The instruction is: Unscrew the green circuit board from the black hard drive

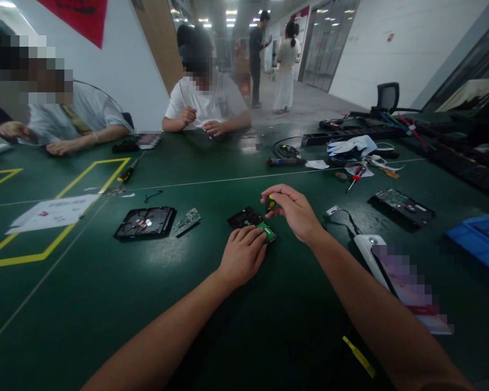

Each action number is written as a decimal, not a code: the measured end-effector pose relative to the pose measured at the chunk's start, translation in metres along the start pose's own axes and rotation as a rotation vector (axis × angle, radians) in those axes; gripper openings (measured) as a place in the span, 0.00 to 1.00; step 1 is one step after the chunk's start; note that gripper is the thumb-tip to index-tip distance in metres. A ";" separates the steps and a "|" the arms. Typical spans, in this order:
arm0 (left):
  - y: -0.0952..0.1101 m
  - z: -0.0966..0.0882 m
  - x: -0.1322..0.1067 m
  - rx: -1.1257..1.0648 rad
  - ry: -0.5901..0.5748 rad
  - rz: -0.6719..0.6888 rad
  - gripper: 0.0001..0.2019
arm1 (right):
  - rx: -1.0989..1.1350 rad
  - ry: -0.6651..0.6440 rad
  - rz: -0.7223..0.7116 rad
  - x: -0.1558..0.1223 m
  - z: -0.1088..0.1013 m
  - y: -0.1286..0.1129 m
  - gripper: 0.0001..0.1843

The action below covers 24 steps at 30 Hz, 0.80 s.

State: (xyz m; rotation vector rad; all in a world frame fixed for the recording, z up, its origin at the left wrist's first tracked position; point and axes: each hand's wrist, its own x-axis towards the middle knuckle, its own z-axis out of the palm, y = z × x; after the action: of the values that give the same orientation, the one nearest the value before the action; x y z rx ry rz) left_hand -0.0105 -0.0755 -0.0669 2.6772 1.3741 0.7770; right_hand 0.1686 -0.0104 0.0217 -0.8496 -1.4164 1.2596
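A small black hard drive [244, 217] with a green circuit board [269, 232] lies on the dark green table in front of me. My left hand [244, 252] rests over its near side, fingers bent onto the board and gripping the drive. Just above the drive, my right hand [295, 212] pinches a short yellow-and-black screwdriver [270, 202] between thumb and fingers. Its tip is too small to make out. To the left lie a bare circuit board [188, 221] and a larger black hard drive [145, 223].
Another hard drive [403, 206] sits at right, near a blue tray [478, 239] and a white device [370, 255] with a cable. Farther back are a red screwdriver [357, 175], gloves [350, 146] and an electric screwdriver [285, 162]. Two people sit across the table.
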 end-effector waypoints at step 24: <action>0.001 0.000 -0.001 0.001 0.005 -0.003 0.18 | -0.008 0.010 -0.007 -0.001 0.002 0.000 0.09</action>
State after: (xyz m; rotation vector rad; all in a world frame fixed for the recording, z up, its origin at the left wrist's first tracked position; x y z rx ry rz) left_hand -0.0103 -0.0763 -0.0673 2.6755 1.3798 0.7835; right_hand 0.1672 -0.0120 0.0220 -0.8545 -1.4162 1.2430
